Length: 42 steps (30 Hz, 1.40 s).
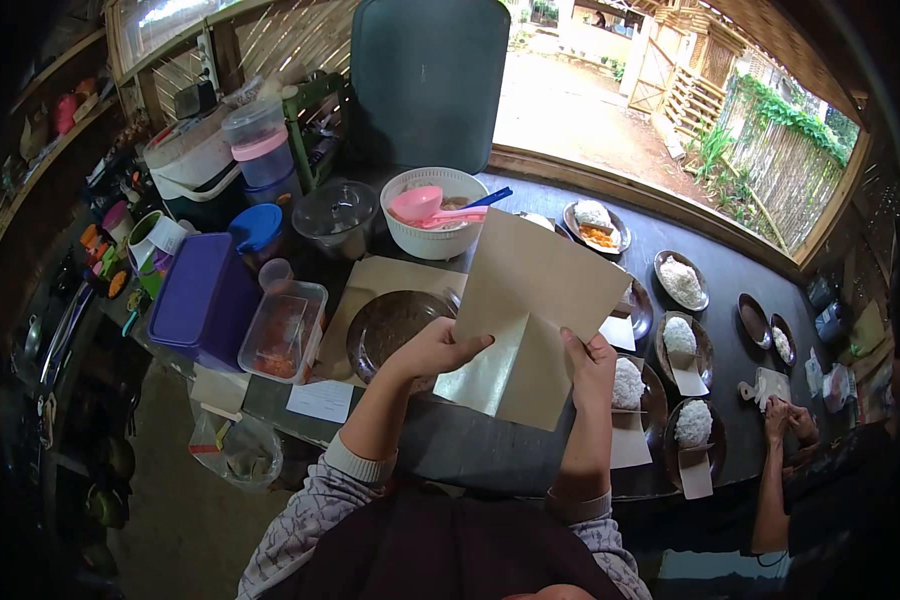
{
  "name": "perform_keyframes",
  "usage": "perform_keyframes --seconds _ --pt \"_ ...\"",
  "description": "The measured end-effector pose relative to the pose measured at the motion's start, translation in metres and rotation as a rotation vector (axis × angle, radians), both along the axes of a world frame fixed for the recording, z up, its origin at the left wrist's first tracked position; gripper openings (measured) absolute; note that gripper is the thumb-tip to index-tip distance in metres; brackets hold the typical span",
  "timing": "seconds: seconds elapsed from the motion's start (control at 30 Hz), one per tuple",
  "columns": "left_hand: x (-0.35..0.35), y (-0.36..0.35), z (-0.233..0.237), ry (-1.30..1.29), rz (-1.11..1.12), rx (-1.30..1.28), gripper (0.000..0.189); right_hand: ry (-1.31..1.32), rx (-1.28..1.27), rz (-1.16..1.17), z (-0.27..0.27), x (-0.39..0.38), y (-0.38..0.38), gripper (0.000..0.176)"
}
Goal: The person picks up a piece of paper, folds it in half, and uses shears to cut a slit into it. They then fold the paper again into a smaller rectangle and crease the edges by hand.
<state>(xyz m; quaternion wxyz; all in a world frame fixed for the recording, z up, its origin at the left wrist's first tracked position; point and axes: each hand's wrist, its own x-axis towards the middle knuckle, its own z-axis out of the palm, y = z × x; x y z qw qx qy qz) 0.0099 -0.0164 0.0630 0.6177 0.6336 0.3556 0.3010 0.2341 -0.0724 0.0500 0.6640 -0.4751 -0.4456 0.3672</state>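
A creased sheet of brown wrapping paper (540,285) is stretched between my two hands over the front of the dark table. Its lower part has a shiny, light-catching side. My left hand (436,352) pinches the left edge, thumb on top. On the opposite edge, my right hand (590,368) is closed with its thumb on the paper. Behind my left hand lies a dark brown plate (365,335) on another brown paper sheet (395,275). Close to my right hand, a mound of white rice (627,385) rests on a brown plate with a paper piece.
A white basin (428,240) holds a pink ladle (416,204). Leftward stand a clear tub (283,335) with orange food and a purple container (202,300). Several rice plates line the right side. Another person's hands (785,420) are by a cutting board (770,385).
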Motion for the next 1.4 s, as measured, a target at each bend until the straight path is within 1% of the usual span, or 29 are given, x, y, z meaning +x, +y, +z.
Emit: perform_keyframes --seconds 0.03,0.07,0.13,0.17,0.23,0.33,0.37,0.43,0.57,0.63,0.67,0.73,0.77,0.83,0.87,0.93,0.97,1.03,1.1,1.17,1.2,1.27,1.3,1.37,1.4 --pt "-0.001 0.001 -0.001 0.085 -0.033 0.023 0.028 -0.010 0.008 -0.028 0.000 0.000 0.000 0.021" --pt "0.000 0.000 -0.001 0.086 -0.035 0.023 0.028 -0.009 0.009 -0.030 0.000 0.000 0.001 0.021" --pt "0.004 -0.004 0.001 0.010 0.021 0.068 0.028 -0.183 0.081 -0.133 0.000 -0.003 0.001 0.019" --pt "0.003 -0.006 0.005 0.011 0.020 0.069 0.028 -0.182 0.082 -0.134 -0.003 -0.002 0.002 0.019" --pt "0.002 -0.011 0.016 -0.022 0.035 0.001 0.030 -0.280 0.056 -0.166 -0.011 0.000 0.003 0.026" --pt "-0.004 -0.006 0.012 0.052 -0.016 0.026 0.032 -0.209 0.033 -0.150 -0.012 -0.001 0.001 0.024" --pt "-0.004 -0.006 0.012 0.051 -0.017 0.024 0.032 -0.210 0.032 -0.150 -0.012 -0.002 0.002 0.024" --pt "-0.006 -0.005 0.011 0.009 -0.013 0.044 0.032 -0.265 0.052 -0.182 -0.013 -0.005 0.003 0.016" --pt "-0.015 0.007 0.001 -0.004 0.001 0.088 0.031 -0.184 0.070 -0.179 -0.013 -0.007 0.007 0.016" --pt "-0.021 0.015 -0.005 -0.216 0.028 -0.026 0.027 -0.229 0.026 -0.152 -0.011 -0.009 0.005 0.017" --pt "-0.022 0.016 -0.007 -0.215 0.030 -0.028 0.027 -0.229 0.024 -0.151 -0.013 -0.009 0.006 0.017" --pt "-0.022 0.018 -0.007 -0.300 0.081 0.010 0.024 -0.284 0.007 -0.044 -0.019 -0.009 0.008 0.017" --pt "-0.021 0.018 -0.008 -0.299 0.083 0.008 0.024 -0.284 0.006 -0.042 -0.018 -0.010 0.007 0.017" --pt "-0.019 0.019 -0.008 -0.313 0.159 -0.017 0.025 -0.238 -0.035 0.099 -0.015 -0.013 0.004 0.018" --pt "-0.019 0.019 -0.009 -0.320 0.196 -0.029 0.027 -0.239 -0.035 0.100 -0.014 -0.013 0.004 0.018" --pt "-0.023 0.019 -0.009 -0.331 0.199 -0.025 0.028 -0.249 -0.070 0.246 -0.014 -0.011 0.002 0.017" --pt "-0.024 0.019 -0.009 -0.342 0.201 -0.021 0.029 -0.249 -0.069 0.246 -0.013 -0.011 0.002 0.017" --pt "-0.022 0.016 -0.007 -0.339 0.229 0.003 0.030 -0.316 -0.092 0.212 -0.009 -0.009 0.001 0.017" --pt "-0.021 0.016 -0.007 -0.338 0.256 0.031 0.031 -0.324 -0.082 0.192 -0.008 -0.005 0.001 0.016" --pt "-0.023 0.019 -0.010 -0.352 0.195 0.051 0.028 -0.329 -0.073 0.170 -0.008 -0.001 0.001 0.016" --pt "-0.021 0.018 -0.007 -0.350 0.193 0.052 0.028 -0.310 -0.048 0.123 -0.008 0.002 0.003 0.017" --pt "-0.014 0.014 -0.001 -0.208 0.202 0.126 0.027 -0.289 -0.023 0.073 -0.010 0.002 0.005 0.017" --pt "-0.006 0.012 -0.003 -0.207 0.201 0.126 0.027 -0.261 -0.004 0.038 -0.011 0.002 0.005 0.019" --pt "0.009 0.005 -0.008 -0.351 0.151 -0.023 0.026 -0.237 0.015 0.005 -0.012 0.001 0.006 0.020" --pt "0.008 0.004 -0.009 -0.352 0.152 -0.024 0.026 -0.185 0.062 -0.022 -0.012 -0.001 0.006 0.022"
